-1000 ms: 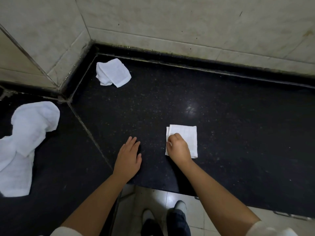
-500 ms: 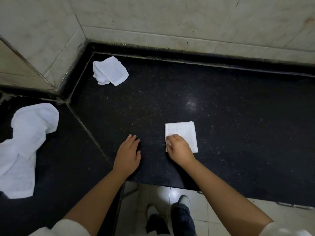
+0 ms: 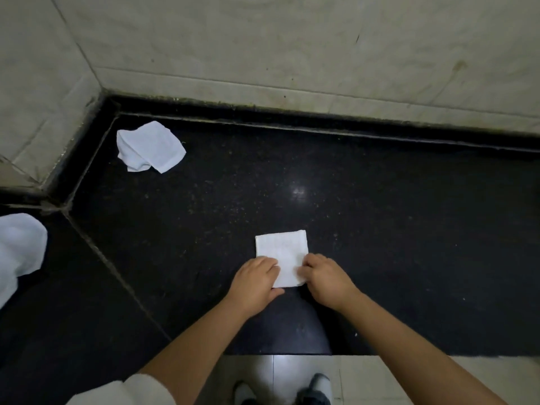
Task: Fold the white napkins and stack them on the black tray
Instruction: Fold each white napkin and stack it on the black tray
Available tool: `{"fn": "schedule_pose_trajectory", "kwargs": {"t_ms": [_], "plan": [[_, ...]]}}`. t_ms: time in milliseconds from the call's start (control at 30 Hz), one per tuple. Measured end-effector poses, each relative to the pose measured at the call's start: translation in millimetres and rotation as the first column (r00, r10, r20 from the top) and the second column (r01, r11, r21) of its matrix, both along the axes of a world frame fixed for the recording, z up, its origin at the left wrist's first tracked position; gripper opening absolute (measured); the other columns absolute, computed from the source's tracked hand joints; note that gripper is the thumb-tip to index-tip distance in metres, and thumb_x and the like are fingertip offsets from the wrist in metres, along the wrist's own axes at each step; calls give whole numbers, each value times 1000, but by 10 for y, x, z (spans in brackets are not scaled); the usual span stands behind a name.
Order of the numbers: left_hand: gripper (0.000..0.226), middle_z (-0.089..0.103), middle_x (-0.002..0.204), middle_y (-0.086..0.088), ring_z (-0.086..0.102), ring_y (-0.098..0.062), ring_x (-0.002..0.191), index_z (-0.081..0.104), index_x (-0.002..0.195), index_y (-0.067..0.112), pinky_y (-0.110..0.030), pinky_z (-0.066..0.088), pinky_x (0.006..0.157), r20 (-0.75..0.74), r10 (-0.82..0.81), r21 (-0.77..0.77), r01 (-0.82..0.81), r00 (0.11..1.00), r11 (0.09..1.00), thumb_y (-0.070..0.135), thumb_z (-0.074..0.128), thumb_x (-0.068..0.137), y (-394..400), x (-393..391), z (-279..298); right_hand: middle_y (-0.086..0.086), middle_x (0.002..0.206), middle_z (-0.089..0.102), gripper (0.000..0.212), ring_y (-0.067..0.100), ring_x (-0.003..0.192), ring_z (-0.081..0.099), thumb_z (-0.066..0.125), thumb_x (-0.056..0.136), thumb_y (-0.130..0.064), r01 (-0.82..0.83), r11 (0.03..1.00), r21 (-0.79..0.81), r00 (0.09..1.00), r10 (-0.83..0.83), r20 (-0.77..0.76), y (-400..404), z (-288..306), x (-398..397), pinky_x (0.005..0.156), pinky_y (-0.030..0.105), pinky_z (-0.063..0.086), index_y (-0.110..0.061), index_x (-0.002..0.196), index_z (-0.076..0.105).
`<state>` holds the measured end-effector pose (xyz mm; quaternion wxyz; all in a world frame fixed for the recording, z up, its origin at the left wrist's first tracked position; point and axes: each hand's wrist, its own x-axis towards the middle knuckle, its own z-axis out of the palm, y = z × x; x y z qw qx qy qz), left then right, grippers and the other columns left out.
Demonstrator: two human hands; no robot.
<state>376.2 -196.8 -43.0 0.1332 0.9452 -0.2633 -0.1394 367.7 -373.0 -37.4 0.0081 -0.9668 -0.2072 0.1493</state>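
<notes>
A small folded white napkin [image 3: 282,251] lies flat on the black speckled counter [image 3: 380,229] in front of me. My left hand [image 3: 257,280] grips its near left corner, fingers curled on top and thumb at the near edge. At the near right corner, my right hand [image 3: 325,279] pinches the cloth with bent fingers. The hands hide the napkin's near edge. A loosely crumpled white napkin [image 3: 150,147] sits at the back left, near the wall corner.
More white cloth [image 3: 20,249] lies heaped at the far left on the adjoining counter section. Pale tiled walls [image 3: 292,54] close off the back and left. The counter's front edge [image 3: 277,353] is close to me, with tiled floor and my shoes below.
My left hand left the bare counter and moved right onto the napkin's near left corner. My right hand shifted from the left side to the near right corner.
</notes>
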Motion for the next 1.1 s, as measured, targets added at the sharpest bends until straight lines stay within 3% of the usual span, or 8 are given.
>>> {"fn": "schedule_pose_trajectory", "kwargs": {"t_ms": [133, 233, 400, 567, 667, 867, 967, 1100], "plan": [[33, 70, 66, 5, 67, -8, 60, 71, 58, 17, -12, 50, 53, 74, -111, 148, 99, 991, 984, 31, 88, 34, -42, 40, -33, 5, 65, 63, 18, 20, 55, 61, 79, 49, -17, 0, 999, -37, 1000, 0, -6, 39, 133, 97, 48, 20, 45, -8, 57, 65], [16, 57, 44, 4, 57, -8, 41, 59, 44, 18, -9, 38, 40, 97, -70, 151, 55, 993, 987, 32, 55, 53, -228, 27, 143, 16, 105, 61, 24, 31, 96, 58, 48, 85, -14, 198, 973, 117, 978, -189, -85, -165, 375, 122, 76, 31, 44, 2, 95, 63], [50, 62, 84, -8, 58, -23, 82, 61, 88, 7, -28, 38, 65, 54, -89, -126, 95, 995, 988, 36, 23, 74, -1249, -75, 731, 7, 92, 62, 35, 23, 90, 58, 42, 74, -28, 406, 855, 322, 913, -367, -179, -1327, 994, -270, 81, 30, 41, -6, 91, 64], [18, 58, 94, -3, 54, -20, 85, 48, 109, 14, -30, 39, 71, -112, -353, -306, 306, 929, 902, 21, 40, 94, -2956, -477, 1341, -11, 68, 55, 23, 0, 53, 50, 47, 84, 2, 608, 546, 576, 783, -532, -322, -3049, 1552, -1269, 54, 8, 39, -18, 86, 60], [35, 61, 106, -2, 56, -20, 92, 44, 115, 17, -29, 40, 74, -99, -515, -268, 476, 851, 838, 41, 48, 90, -4023, -912, 1551, 2, 74, 58, 30, 5, 53, 52, 46, 89, 2, 642, 405, 651, 722, -606, -334, -4024, 1742, -1957, 58, 17, 43, -25, 82, 58], [22, 59, 104, -1, 57, -21, 92, 45, 113, 15, -31, 40, 73, 24, -702, -233, 687, 712, 688, 28, 45, 95, -5820, -1500, 1778, 6, 77, 61, 26, -2, 59, 59, 52, 89, 3, 670, 144, 728, 560, -742, -368, -5499, 1926, -3020, 66, 21, 48, -22, 81, 59], [22, 61, 103, -7, 57, -25, 90, 45, 112, 11, -32, 39, 71, 34, -786, -198, 775, 618, 600, 27, 40, 98, -6587, -1584, 1818, -2, 81, 62, 30, -3, 69, 57, 67, 78, 2, 697, 135, 704, 461, -837, -295, -6089, 1921, -3204, 73, 20, 46, -27, 79, 58], [40, 61, 103, -9, 58, -26, 92, 46, 111, 10, -34, 41, 72, 120, -839, -149, 845, 531, 513, 45, 35, 95, -7600, -1472, 1974, -1, 74, 60, 6, 0, 63, 51, 64, 81, -8, 720, 267, 641, 391, -919, -56, -6963, 2026, -3068, 57, 13, 36, -13, 82, 67]]}}
